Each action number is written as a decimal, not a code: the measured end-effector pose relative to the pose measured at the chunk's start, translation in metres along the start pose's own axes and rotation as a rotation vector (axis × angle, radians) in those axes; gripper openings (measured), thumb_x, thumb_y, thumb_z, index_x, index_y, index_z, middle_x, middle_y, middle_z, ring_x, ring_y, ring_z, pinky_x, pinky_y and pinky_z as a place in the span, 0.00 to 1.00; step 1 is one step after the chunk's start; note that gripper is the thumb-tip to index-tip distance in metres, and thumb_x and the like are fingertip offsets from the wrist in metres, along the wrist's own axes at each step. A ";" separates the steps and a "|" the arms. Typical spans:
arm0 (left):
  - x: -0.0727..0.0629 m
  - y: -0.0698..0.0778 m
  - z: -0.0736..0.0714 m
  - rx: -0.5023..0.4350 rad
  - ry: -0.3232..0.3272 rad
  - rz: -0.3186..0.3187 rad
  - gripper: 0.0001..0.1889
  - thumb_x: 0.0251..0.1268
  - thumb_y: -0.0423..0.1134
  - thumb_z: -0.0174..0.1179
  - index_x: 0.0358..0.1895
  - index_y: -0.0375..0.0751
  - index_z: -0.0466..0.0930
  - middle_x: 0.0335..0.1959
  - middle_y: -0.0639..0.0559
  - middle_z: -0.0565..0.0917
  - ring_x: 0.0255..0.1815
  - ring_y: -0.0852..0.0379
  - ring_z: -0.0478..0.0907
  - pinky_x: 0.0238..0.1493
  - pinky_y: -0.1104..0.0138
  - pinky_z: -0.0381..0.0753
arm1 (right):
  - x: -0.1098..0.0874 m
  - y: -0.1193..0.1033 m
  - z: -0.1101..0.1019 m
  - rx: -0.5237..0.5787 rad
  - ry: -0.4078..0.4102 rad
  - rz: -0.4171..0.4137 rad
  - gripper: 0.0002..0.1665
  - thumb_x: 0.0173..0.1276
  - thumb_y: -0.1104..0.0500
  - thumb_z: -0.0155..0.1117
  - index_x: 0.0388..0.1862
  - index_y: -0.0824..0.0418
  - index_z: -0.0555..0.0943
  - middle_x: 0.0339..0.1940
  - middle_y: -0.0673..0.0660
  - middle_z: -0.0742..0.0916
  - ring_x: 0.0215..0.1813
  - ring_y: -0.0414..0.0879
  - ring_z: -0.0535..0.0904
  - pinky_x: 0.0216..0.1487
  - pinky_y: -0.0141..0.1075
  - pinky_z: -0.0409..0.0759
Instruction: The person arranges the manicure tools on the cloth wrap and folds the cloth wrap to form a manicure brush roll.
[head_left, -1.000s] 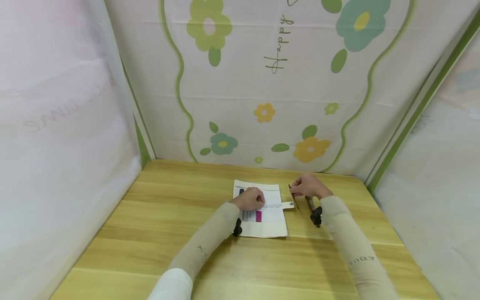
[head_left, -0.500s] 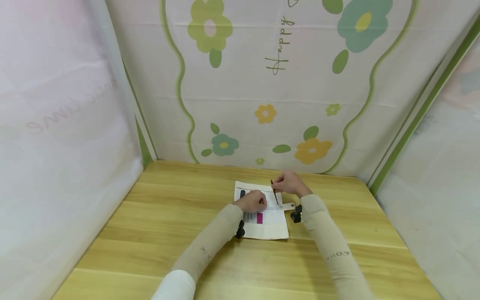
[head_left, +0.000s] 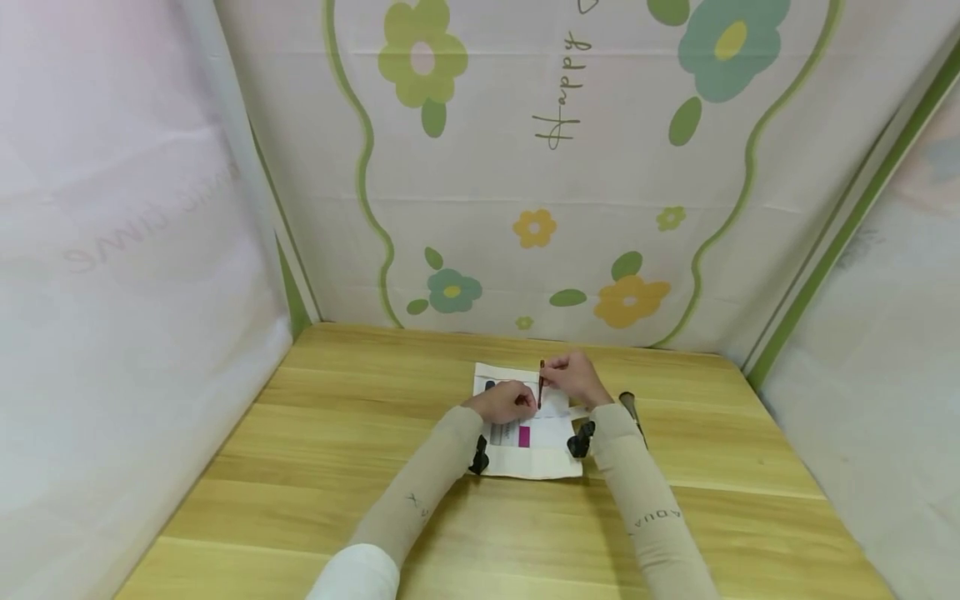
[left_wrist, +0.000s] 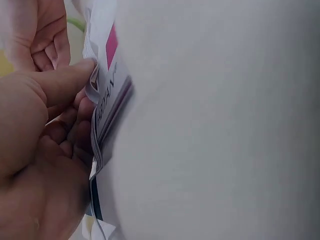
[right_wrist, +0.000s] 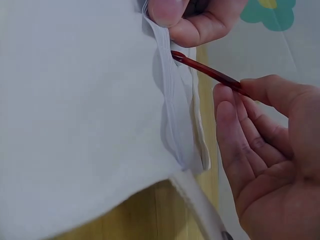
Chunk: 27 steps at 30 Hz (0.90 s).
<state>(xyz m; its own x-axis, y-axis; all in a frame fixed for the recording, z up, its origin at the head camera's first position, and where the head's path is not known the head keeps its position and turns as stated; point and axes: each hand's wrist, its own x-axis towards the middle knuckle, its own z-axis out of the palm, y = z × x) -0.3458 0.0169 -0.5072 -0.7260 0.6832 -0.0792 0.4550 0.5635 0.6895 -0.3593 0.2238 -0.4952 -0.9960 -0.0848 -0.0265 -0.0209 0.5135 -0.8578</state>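
Note:
A white fabric roll-up case lies unfolded on the table, with printed items tucked inside. My left hand pinches the edge of its elastic strip between thumb and fingers, as the left wrist view shows of the hand. Thumb and fingertips of my right hand pinch a slim dark red stick that looks like a crochet hook. Its tip reaches the elastic strip beside my left fingers. The right wrist view cannot tell me how far the tip goes in.
On the wooden table, right of the case, lies a slim tool with a wide dark end, partly behind my right forearm. The case's snap strap sticks out to the right. Floral cloth walls stand at the back and sides.
My right hand has moved left with the dark red stick, from beside the case to over it, close to my left hand. The left hand stays on the case.

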 end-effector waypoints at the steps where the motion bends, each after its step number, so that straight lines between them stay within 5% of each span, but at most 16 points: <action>1: 0.001 -0.002 0.000 -0.008 -0.004 -0.007 0.08 0.81 0.36 0.58 0.43 0.42 0.87 0.34 0.56 0.83 0.33 0.64 0.73 0.43 0.71 0.74 | 0.000 0.000 0.000 -0.001 -0.008 0.002 0.13 0.76 0.60 0.67 0.47 0.70 0.89 0.47 0.65 0.92 0.42 0.50 0.89 0.48 0.42 0.89; 13: 0.001 -0.004 -0.002 -0.041 -0.018 -0.040 0.07 0.81 0.39 0.59 0.42 0.45 0.86 0.36 0.57 0.82 0.35 0.64 0.74 0.44 0.70 0.74 | -0.006 0.000 -0.002 -0.051 -0.197 0.054 0.10 0.75 0.60 0.68 0.43 0.66 0.92 0.49 0.63 0.92 0.36 0.43 0.84 0.35 0.32 0.80; 18: -0.003 -0.003 -0.002 -0.047 -0.009 -0.050 0.07 0.80 0.38 0.60 0.42 0.44 0.86 0.37 0.57 0.82 0.37 0.63 0.74 0.45 0.69 0.73 | -0.009 -0.004 0.000 -0.087 -0.283 0.058 0.10 0.75 0.62 0.68 0.40 0.67 0.92 0.40 0.60 0.93 0.30 0.41 0.83 0.31 0.29 0.79; 27: -0.003 0.003 -0.002 -0.043 -0.028 -0.033 0.07 0.80 0.37 0.59 0.43 0.43 0.86 0.37 0.57 0.81 0.37 0.63 0.73 0.45 0.69 0.73 | -0.011 -0.007 -0.003 -0.107 -0.288 0.128 0.09 0.73 0.63 0.68 0.39 0.67 0.93 0.30 0.59 0.93 0.26 0.40 0.85 0.30 0.29 0.80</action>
<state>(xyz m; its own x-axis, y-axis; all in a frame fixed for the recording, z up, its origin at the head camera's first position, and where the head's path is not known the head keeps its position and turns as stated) -0.3429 0.0154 -0.5031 -0.7249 0.6780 -0.1221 0.4085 0.5658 0.7162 -0.3481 0.2234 -0.4874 -0.9260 -0.2442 -0.2878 0.0785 0.6212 -0.7797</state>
